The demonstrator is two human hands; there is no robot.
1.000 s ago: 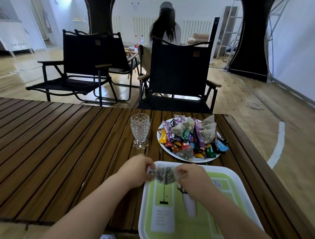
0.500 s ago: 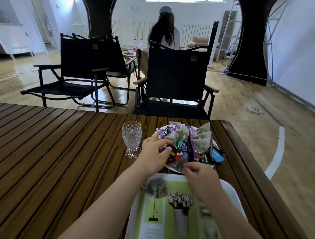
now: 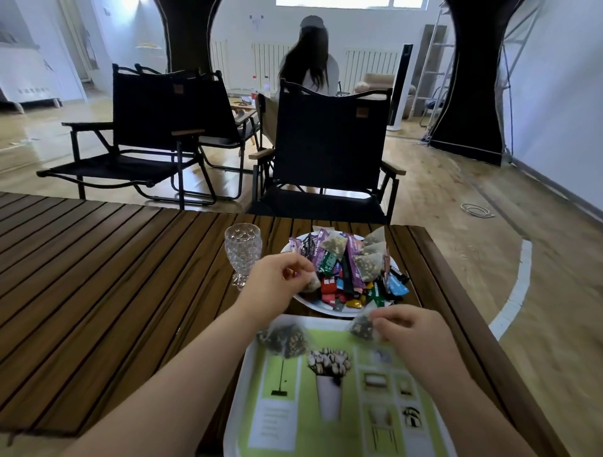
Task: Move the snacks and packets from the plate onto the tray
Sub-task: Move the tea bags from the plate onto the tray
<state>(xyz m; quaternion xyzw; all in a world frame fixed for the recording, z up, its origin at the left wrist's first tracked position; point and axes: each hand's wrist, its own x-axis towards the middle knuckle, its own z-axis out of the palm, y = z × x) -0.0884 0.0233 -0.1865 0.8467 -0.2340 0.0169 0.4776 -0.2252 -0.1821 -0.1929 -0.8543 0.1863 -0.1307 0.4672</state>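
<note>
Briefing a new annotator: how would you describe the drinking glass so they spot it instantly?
On the slatted wooden table, look just left of the white plate heaped with packets. The glass stands there upright: clear, stemmed, bubble-patterned, the table's only glassware.

Daylight pours in from the window far behind the plate and glares off the floor, the left hand and right hand with their tea bags by its near edge are motion-smeared, and the fisheye bends everything toward the corners.

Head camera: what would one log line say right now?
left hand pinches tea bag at plate | right hand holds second tea bag over tray
</note>
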